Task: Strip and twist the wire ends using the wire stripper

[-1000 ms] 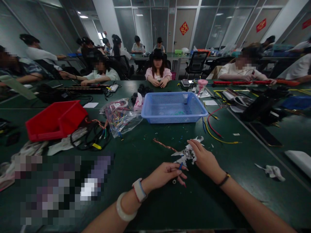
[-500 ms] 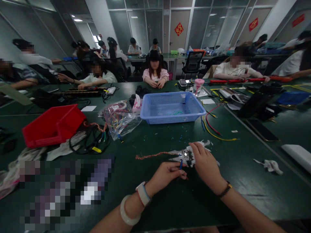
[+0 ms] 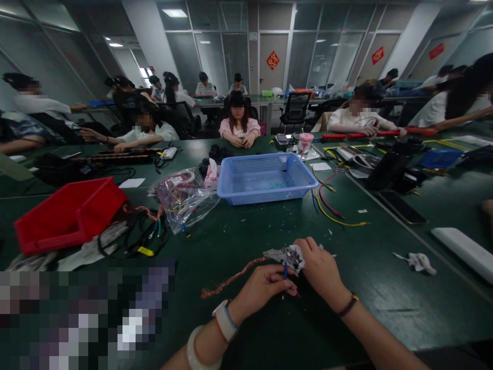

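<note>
My right hand (image 3: 319,264) is closed around the handles of a metal wire stripper (image 3: 287,256), which have white material wrapped about them. The tool's tip points left. Close below it, my left hand (image 3: 265,284) pinches a short blue wire (image 3: 285,270) that stands up against the tool's jaws. A braided copper strand (image 3: 234,277) runs from the tool and my left hand out to the lower left, ending in a frayed tip. How the strand joins the blue wire is hidden by my fingers and the tool.
Ahead stands a blue basket (image 3: 267,194) with small green bits. A plastic bag of wires (image 3: 185,200), a red bin (image 3: 69,216) and black cables (image 3: 131,246) lie left. Yellow wire (image 3: 339,220), crumpled white material (image 3: 419,263) and a phone (image 3: 402,207) lie right. A person (image 3: 239,126) sits opposite.
The copper strand's free end has swung down and toward me. The stripper's jaws show more clearly and its handles less. The whole view has shifted slightly.
</note>
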A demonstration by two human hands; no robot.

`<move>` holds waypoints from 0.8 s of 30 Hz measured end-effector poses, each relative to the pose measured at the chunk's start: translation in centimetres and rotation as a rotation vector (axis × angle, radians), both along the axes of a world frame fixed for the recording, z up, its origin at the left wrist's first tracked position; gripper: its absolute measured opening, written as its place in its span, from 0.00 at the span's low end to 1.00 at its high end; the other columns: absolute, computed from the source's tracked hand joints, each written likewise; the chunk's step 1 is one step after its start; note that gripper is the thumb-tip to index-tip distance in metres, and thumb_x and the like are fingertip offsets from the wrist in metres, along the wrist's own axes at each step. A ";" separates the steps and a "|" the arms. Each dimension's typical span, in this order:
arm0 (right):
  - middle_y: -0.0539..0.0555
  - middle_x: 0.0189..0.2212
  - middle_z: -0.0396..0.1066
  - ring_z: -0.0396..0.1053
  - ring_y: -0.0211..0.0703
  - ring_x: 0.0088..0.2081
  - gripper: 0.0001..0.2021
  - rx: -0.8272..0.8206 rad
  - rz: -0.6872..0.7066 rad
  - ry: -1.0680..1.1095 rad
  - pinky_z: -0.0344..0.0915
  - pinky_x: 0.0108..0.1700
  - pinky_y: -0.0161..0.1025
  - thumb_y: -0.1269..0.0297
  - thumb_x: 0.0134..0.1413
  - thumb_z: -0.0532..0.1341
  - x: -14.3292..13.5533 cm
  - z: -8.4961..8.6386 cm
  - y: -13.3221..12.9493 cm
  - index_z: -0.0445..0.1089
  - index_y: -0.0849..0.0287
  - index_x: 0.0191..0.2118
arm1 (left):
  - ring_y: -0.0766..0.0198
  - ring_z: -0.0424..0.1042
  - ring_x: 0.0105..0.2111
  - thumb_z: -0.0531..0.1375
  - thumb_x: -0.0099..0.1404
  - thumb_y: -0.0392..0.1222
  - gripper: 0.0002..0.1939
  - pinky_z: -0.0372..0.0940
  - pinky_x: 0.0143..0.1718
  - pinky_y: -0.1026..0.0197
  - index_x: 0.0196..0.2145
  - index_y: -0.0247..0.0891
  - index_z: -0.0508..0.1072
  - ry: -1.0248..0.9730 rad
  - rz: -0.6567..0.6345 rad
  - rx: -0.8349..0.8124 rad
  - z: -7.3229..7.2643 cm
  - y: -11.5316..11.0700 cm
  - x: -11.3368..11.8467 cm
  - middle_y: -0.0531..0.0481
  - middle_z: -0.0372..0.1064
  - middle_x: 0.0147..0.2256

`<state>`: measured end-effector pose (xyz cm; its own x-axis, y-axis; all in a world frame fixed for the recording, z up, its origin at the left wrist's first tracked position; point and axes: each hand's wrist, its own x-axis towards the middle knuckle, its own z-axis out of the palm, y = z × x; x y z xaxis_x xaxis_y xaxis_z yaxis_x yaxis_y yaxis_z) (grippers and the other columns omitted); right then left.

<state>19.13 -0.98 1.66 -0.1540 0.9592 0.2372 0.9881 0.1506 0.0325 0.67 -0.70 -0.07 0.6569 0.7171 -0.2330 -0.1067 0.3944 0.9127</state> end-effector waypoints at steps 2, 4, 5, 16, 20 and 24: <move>0.52 0.35 0.68 0.69 0.38 0.29 0.13 0.005 0.003 0.009 0.57 0.29 0.35 0.79 0.53 0.53 0.1 0.1 0.2 0.66 0.57 0.42 | 0.59 0.77 0.34 0.65 0.58 0.46 0.20 0.67 0.43 0.57 0.45 0.30 0.73 -0.001 -0.013 0.024 0.0 0.1 -0.1 0.42 0.77 0.34; 0.52 0.36 0.68 0.69 0.38 0.30 0.14 -0.011 -0.011 0.024 0.57 0.30 0.35 0.79 0.53 0.53 0.3 0.2 0.5 0.66 0.56 0.42 | 0.59 0.76 0.34 0.65 0.59 0.47 0.21 0.67 0.42 0.57 0.45 0.31 0.73 0.004 -0.033 0.040 0.0 0.1 -0.1 0.41 0.77 0.34; 0.52 0.36 0.69 0.69 0.38 0.30 0.14 -0.034 -0.022 0.034 0.57 0.30 0.35 0.79 0.53 0.53 0.3 0.3 0.6 0.66 0.56 0.42 | 0.59 0.76 0.34 0.64 0.59 0.48 0.21 0.67 0.42 0.57 0.46 0.31 0.73 0.012 -0.043 0.039 0.0 0.1 -0.1 0.42 0.77 0.34; 0.55 0.55 0.66 0.69 0.41 0.49 0.34 -0.097 0.053 0.180 0.64 0.47 0.35 0.84 0.43 0.49 -0.3 0.7 1.1 0.60 0.55 0.58 | 0.63 0.70 0.25 0.66 0.54 0.57 0.28 0.66 0.32 0.60 0.45 0.32 0.74 0.002 -0.013 0.044 -0.6 0.7 -0.1 0.48 0.72 0.26; 0.57 0.53 0.68 0.70 0.41 0.48 0.35 0.029 0.083 0.094 0.64 0.48 0.36 0.86 0.42 0.48 0.4 0.2 1.6 0.61 0.57 0.58 | 0.65 0.69 0.24 0.64 0.57 0.55 0.26 0.65 0.31 0.61 0.46 0.33 0.73 -0.024 -0.026 0.048 -0.6 0.6 -0.3 0.49 0.71 0.25; 0.55 0.43 0.72 0.71 0.38 0.36 0.21 0.110 0.139 0.037 0.64 0.38 0.33 0.82 0.51 0.52 1.2 0.1 2.0 0.68 0.58 0.48 | 0.66 0.70 0.25 0.64 0.59 0.51 0.24 0.65 0.32 0.62 0.47 0.31 0.73 -0.015 -0.037 0.034 -0.3 0.3 -0.4 0.49 0.71 0.27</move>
